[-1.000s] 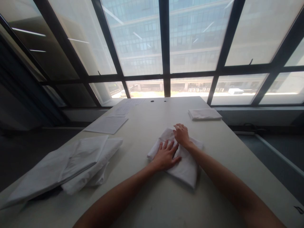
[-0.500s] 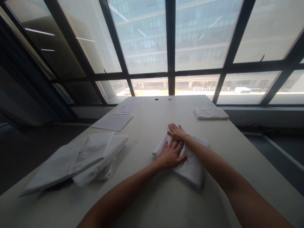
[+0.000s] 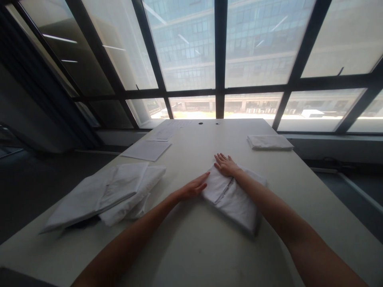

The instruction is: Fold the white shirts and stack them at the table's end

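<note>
A folded white cloth (image 3: 230,197) lies on the pale table (image 3: 191,247) in front of me. My right hand (image 3: 225,164) rests flat on the cloth's far corner, fingers spread. Beside the cloth's left edge lies my left hand (image 3: 193,187), flat on the table with its fingertips touching the cloth. Neither hand grips anything.
A loose pile of white cloths (image 3: 110,191) lies at the left. One folded cloth (image 3: 270,142) sits at the far right edge. Paper sheets (image 3: 147,150) lie at the far left, with two holes (image 3: 208,122) in the table by the window.
My left hand slid off the top of the cloth to its left edge. My right hand flattened on the far corner. The view shifted slightly.
</note>
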Demonstrator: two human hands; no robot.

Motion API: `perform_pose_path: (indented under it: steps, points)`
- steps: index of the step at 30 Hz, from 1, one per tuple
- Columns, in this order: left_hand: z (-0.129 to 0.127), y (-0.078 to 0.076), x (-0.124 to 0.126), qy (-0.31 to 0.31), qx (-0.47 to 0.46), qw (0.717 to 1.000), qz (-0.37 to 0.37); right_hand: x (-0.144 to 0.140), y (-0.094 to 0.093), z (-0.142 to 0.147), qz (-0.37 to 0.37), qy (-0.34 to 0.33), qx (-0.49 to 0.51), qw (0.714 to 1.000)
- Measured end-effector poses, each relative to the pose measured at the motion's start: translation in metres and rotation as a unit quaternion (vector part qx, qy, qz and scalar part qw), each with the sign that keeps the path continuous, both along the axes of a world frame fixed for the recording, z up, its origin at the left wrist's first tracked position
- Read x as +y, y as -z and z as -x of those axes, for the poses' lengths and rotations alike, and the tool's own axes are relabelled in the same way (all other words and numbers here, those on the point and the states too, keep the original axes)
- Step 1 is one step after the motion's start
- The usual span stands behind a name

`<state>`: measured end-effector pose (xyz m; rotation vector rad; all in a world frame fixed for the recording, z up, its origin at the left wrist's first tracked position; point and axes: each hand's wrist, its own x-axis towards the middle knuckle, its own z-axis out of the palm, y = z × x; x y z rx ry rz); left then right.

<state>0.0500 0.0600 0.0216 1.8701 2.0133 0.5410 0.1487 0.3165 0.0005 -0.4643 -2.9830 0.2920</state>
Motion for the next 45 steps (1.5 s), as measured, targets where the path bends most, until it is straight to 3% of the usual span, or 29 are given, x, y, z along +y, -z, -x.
perform_pose_path:
  steps: [3, 6, 10, 14, 18, 21, 24, 27, 30, 36, 40, 45]
  points:
    - [0.022, -0.01, -0.029, -0.008, -0.055, 0.998, -0.036, 0.0, 0.001, 0.001, 0.002, -0.001, -0.003, 1.0]
    - [0.027, -0.011, -0.043, -0.01, -0.038, 0.998, -0.047, 0.0, 0.003, 0.001, -0.002, -0.002, -0.004, 1.0]
    - [0.016, -0.001, -0.032, -0.07, 0.022, 0.996, -0.046, 0.0, 0.002, 0.001, -0.006, 0.003, -0.005, 1.0]
    - [0.005, 0.007, -0.021, -0.125, 0.073, 0.988, -0.054, -0.008, -0.011, -0.002, -0.02, 0.014, -0.002, 1.0]
    - [0.001, 0.009, -0.021, -0.133, 0.086, 0.985, -0.069, -0.055, -0.031, -0.023, -0.047, -0.01, 0.066, 0.997]
    - [0.0, 0.009, -0.022, -0.137, 0.076, 0.985, -0.079, -0.11, -0.04, -0.053, -0.005, -0.063, 0.11, 0.992]
    - [-0.001, 0.009, -0.02, -0.139, 0.072, 0.984, -0.085, -0.154, -0.038, -0.078, 0.033, -0.084, 0.092, 0.992]
    - [-0.002, 0.009, -0.019, -0.149, 0.086, 0.982, -0.078, -0.168, -0.031, -0.088, 0.075, -0.085, 0.053, 0.992]
    - [-0.004, 0.006, -0.021, -0.155, 0.107, 0.979, -0.072, -0.164, -0.026, -0.088, 0.095, -0.093, 0.048, 0.99]
    - [-0.012, 0.005, -0.022, -0.137, 0.144, 0.979, -0.049, -0.162, -0.02, -0.09, 0.084, -0.116, 0.044, 0.989]
    - [-0.002, 0.006, -0.027, -0.135, 0.157, 0.978, -0.038, -0.165, -0.022, -0.093, 0.072, -0.124, 0.028, 0.989]
    - [0.02, -0.019, -0.023, 0.005, 0.073, 0.997, -0.008, -0.169, -0.028, -0.097, 0.073, -0.138, 0.033, 0.987]
